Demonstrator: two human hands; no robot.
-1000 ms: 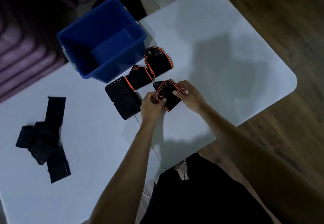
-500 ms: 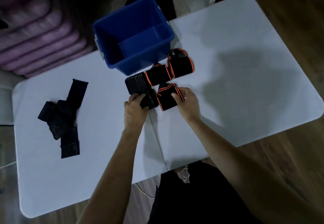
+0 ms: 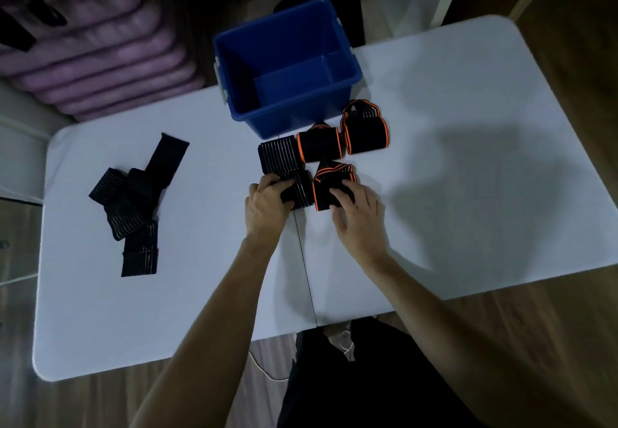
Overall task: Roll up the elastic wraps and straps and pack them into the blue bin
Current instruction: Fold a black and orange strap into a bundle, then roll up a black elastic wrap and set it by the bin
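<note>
The blue bin (image 3: 287, 66) stood at the far edge of the white table (image 3: 468, 160), with nothing visible inside it. Five rolled wraps lay grouped just in front of it. The left hand (image 3: 267, 206) was curled over the near grey-striped roll (image 3: 299, 191), fingers closed on its left end. The right hand (image 3: 357, 216) rested on the near orange-edged roll (image 3: 331, 181), fingers spread flat across its top rather than gripping it; the two rolls touched side by side. Behind them lay a second grey-striped roll (image 3: 277, 155), a second orange-edged roll (image 3: 319, 145) and a third (image 3: 366, 129) (the last nearest the bin's right corner). Well apart, on the left of the table, a heap of unrolled black straps (image 3: 137, 200) lay crossed over one another.
</note>
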